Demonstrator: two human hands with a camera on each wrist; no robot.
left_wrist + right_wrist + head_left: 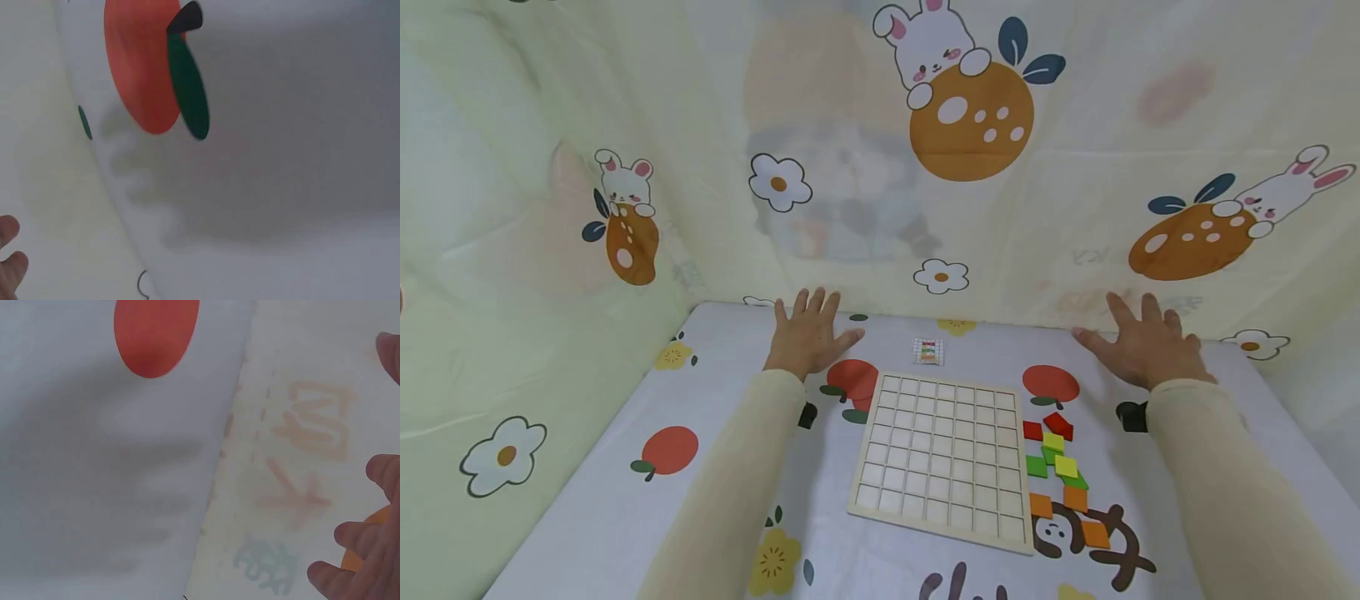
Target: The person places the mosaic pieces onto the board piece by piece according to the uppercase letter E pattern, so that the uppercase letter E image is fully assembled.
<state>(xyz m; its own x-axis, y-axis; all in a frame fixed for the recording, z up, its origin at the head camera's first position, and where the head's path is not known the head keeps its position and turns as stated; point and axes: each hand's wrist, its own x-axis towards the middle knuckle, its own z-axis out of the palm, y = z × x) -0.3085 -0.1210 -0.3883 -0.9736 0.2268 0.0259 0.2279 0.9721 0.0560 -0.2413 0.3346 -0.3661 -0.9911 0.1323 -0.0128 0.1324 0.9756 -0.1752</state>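
Note:
A wooden grid board [945, 454] lies in the middle of the table with all its squares bare. Several coloured tiles [1060, 467], red, yellow, green and orange, lie scattered just right of it. A small card with a coloured pattern [928, 351] sits behind the board. My left hand [808, 333] lies flat with spread fingers at the far left of the table, holding nothing. My right hand [1142, 342] lies flat with spread fingers at the far right, also holding nothing. The wrist views show only fingertips [9, 262] [365, 550] over the cloth.
The table wears a white cloth [625, 500] printed with fruit and flowers. A pale curtain with rabbit prints [962, 108] hangs close behind and to the left. A black wrist strap [1131, 416] shows on each sleeve.

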